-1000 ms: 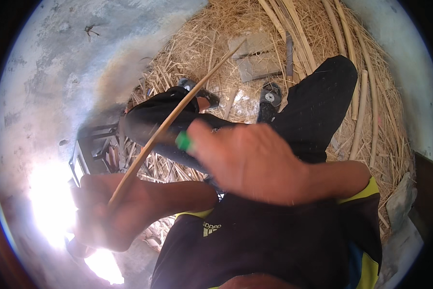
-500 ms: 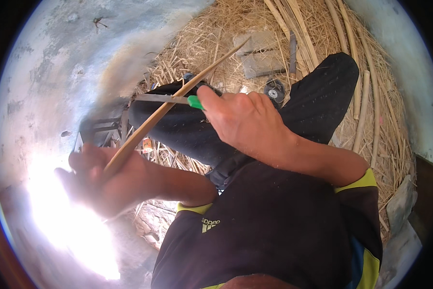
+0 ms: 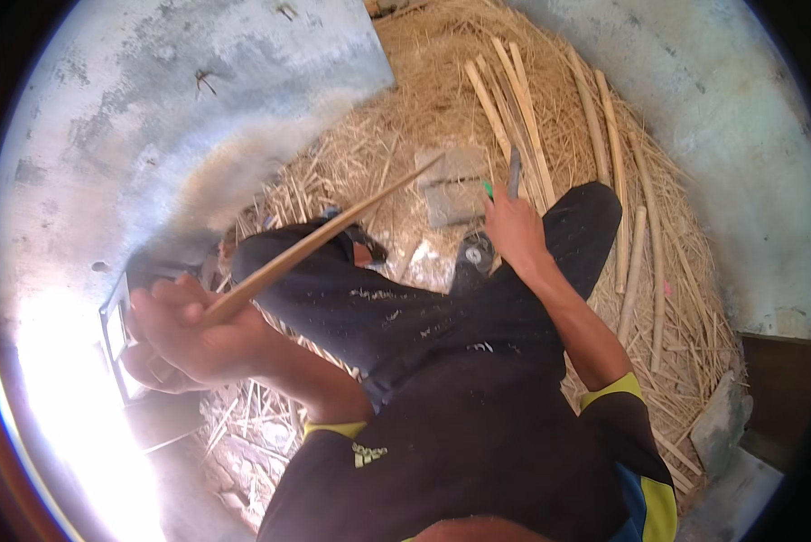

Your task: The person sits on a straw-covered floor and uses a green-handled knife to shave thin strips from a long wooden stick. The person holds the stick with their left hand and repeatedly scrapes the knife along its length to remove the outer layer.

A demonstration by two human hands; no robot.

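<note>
My left hand (image 3: 193, 330) is closed round the thick end of a long wooden stick (image 3: 311, 242). The stick slants up and away over my left leg, its thin tip above the bricks. Farther off, my right hand (image 3: 517, 233) reaches down beside the bricks. A bit of the knife's green handle (image 3: 488, 190) shows at its fingers, while the blade cannot be made out. A flat grey bar (image 3: 515, 172) lies right at the fingertips. Whether the fingers touch or grip the bar, I cannot tell.
Two grey bricks (image 3: 453, 200) lie between my crossed legs, with a dark round-centred object (image 3: 474, 256) nearer me. Long pale wood strips (image 3: 532, 117) and round sticks (image 3: 636, 262) lie over straw at the right. Pale walls (image 3: 694, 117) curve around, with strong glare at the left.
My right hand has moved the knife away from the stick and reached forward to the grey bar by the bricks. My left hand still holds the stick. The view has shifted.
</note>
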